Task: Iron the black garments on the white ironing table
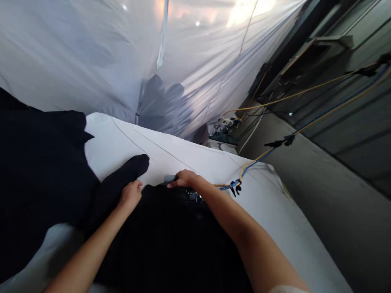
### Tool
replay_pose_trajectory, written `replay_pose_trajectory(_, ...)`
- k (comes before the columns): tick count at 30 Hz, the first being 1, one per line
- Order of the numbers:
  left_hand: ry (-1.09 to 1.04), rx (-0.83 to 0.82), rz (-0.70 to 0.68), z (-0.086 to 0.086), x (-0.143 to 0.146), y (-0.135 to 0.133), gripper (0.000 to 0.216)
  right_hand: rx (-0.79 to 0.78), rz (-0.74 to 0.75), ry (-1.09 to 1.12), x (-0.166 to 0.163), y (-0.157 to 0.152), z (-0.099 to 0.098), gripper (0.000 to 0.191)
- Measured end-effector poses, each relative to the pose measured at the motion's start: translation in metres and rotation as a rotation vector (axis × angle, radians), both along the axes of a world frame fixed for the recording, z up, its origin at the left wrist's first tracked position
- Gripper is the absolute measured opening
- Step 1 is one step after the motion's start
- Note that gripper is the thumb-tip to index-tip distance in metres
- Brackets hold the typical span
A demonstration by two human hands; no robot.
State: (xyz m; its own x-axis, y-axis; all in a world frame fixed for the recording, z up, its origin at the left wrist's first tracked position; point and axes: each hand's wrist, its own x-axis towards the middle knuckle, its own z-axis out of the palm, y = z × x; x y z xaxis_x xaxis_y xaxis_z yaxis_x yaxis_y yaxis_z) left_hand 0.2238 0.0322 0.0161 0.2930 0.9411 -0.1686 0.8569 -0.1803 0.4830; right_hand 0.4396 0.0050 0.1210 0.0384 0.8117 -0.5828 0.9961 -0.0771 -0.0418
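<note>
"While the left hand touches the dark cloth on the white tabletop, is it pinching?"

"One cannot tell; the right hand is wrapped around a grey handle near that cloth."

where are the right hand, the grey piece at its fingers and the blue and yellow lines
right hand [185, 179]: head view, middle of the hand
grey piece [170, 178]: head view, the part showing beyond the fingers
blue and yellow lines [265, 154]: head view, the stretch above the white surface [262, 199]

Warm glare through sheeting, dim right side
</note>
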Motion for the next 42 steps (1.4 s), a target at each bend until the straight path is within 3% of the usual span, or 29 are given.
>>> replay_pose_trajectory(4,0.095,-0.066,-0.019,-0.008,0.014,0.007,0.031,-0.008,-0.003,0.057,0.014,-0.006,-0.009,0.077)
replay_pose_trajectory(7,0.101,-0.122,-0.035,-0.010,0.020,0.012,0.022,-0.026,0.022,0.060,0.033,-0.018,-0.008,0.079)
replay_pose_trajectory(13,0.013,-0.212,0.069,-0.007,0.018,0.016,0.018,-0.060,0.064,-0.017,0.085,-0.076,-0.006,0.078)
replay_pose_trajectory(19,0.097,-0.173,0.034,-0.004,0.024,0.017,0.013,-0.049,0.028,-0.091,0.116,-0.114,-0.001,0.072)
replay_pose_trajectory(23,0.170,-0.129,0.032,-0.001,0.028,0.010,0.020,-0.003,0.025,-0.084,0.101,-0.103,0.004,0.072)
replay_pose_trajectory(28,0.155,-0.093,0.071,-0.008,0.023,0.002,0.027,0.014,0.074,-0.003,0.058,-0.074,-0.001,0.074)
replay_pose_trajectory(36,-0.315,-0.258,0.115,-0.027,0.013,0.024,0.014,-0.051,0.171,0.018,-0.006,-0.030,-0.007,0.075)
replay_pose_trajectory(42,-0.521,-0.322,0.174,-0.026,0.009,0.023,0.016,-0.122,0.145,-0.034,0.003,-0.040,0.004,0.071)
